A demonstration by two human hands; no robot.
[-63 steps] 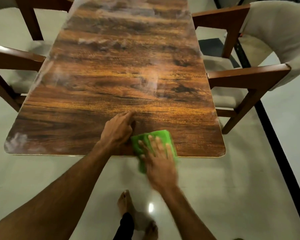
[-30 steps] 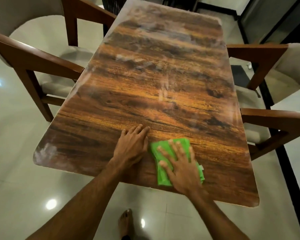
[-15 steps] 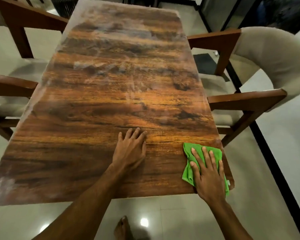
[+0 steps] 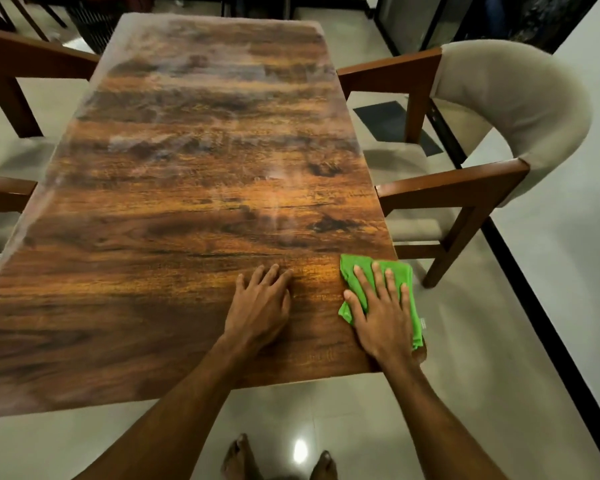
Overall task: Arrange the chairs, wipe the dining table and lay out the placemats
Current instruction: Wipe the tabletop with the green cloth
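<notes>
View from a head camera, looking down on a long wooden dining table [image 4: 187, 202]. The person's right hand [image 4: 381, 317] lies flat with fingers spread and straight, pressing a folded green cloth [image 4: 400, 271] onto the table's near right corner. The cloth's outer edge reaches the table edge, which suggests a wiping stroke carried to the rim. The left hand [image 4: 260, 306] rests palm down on bare wood just beside it, fingers straight and grasping nothing, probably as a brace while leaning in. Pale hazy patches cover the far half of the table, either smears or glare. A cushioned armchair [image 4: 513, 98] stands at the right side, its wooden arm near the table edge just beyond the cloth, where it could crowd a wider sweep. Two more wooden chair arms [image 4: 32, 60] show at the left. Bare feet [image 4: 243, 455] stand on the glossy tiled floor [image 4: 499, 341]. No placemats are in view.
</notes>
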